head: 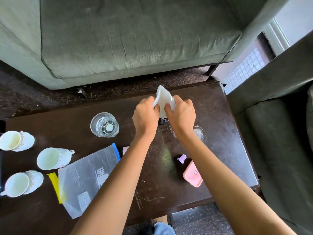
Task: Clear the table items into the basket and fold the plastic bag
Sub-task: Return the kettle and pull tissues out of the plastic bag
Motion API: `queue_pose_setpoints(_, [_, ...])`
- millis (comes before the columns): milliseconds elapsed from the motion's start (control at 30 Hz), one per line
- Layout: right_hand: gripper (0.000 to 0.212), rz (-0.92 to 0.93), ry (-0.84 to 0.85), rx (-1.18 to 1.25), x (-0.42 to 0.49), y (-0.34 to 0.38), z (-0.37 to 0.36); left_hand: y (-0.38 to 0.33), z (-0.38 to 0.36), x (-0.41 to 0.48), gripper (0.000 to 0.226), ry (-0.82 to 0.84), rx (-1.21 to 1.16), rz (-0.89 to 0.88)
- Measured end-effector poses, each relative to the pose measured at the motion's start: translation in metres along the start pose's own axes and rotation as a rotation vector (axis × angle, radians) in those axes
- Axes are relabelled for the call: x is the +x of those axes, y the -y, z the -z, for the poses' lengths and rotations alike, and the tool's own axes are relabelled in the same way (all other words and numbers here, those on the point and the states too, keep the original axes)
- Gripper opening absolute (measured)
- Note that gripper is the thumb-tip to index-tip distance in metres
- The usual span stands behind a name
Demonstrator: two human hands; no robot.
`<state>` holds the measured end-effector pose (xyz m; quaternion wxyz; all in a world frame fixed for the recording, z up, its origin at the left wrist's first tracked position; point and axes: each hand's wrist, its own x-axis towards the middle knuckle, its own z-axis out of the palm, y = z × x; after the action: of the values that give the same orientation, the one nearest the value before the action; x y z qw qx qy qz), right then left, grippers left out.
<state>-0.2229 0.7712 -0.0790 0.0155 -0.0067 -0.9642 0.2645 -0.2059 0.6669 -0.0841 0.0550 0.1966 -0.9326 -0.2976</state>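
I see my left grip [145, 114] and right grip [182, 114] pinching a folded white bag [163, 97] between them, above the dark counter [220, 116]. A glass [104, 125] stands to their left. Three white cups [52, 158] sit at the left edge beside a flat zip bag [88, 177]. A lilac cap [181, 158] and a pink case [193, 173] lie near my right forearm.

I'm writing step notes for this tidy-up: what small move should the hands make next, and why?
Probably bring the two pinched edges together for another fold. The left hand and right hand each pinch the white plastic bag over the table, and it looks bunched, not yet a flat packet.
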Motion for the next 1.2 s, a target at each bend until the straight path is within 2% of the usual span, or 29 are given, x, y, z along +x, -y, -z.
queue_pose_setpoints(167, [0.018, -0.055, 0.083, -0.065, -0.001, 0.000, -0.004, 0.002, -0.003, 0.001, 0.014, 0.076, 0.025, -0.013])
queue_pose_setpoints(333, [0.020, -0.056, 0.100, -0.048, -0.004, -0.001, -0.005, 0.004, -0.004, -0.004, 0.024, 0.059, -0.030, 0.018])
queue_pose_setpoints(467, [0.028, -0.058, 0.032, 0.044, -0.008, -0.006, -0.002, 0.011, -0.001, -0.015, 0.035, 0.008, -0.075, 0.028])
queue_pose_setpoints(567, [0.035, -0.057, -0.039, 0.105, -0.016, -0.010, 0.000, 0.015, 0.004, -0.021, 0.037, -0.019, -0.130, 0.104])
queue_pose_setpoints(700, [0.036, -0.012, -0.204, 0.210, -0.033, -0.004, 0.009, 0.016, 0.018, -0.029, 0.034, -0.122, -0.320, 0.190])
queue_pose_setpoints(800, [0.031, 0.054, -0.251, 0.272, -0.049, 0.005, 0.015, 0.019, 0.032, -0.037, 0.025, -0.171, -0.388, 0.188])
queue_pose_setpoints(967, [0.027, 0.113, -0.193, 0.278, -0.083, 0.023, 0.012, 0.043, 0.053, -0.063, 0.016, -0.128, -0.369, 0.214])
queue_pose_setpoints(1200, [0.025, 0.175, -0.050, 0.250, -0.144, 0.048, -0.007, 0.105, 0.081, -0.113, 0.016, -0.103, -0.334, 0.270])
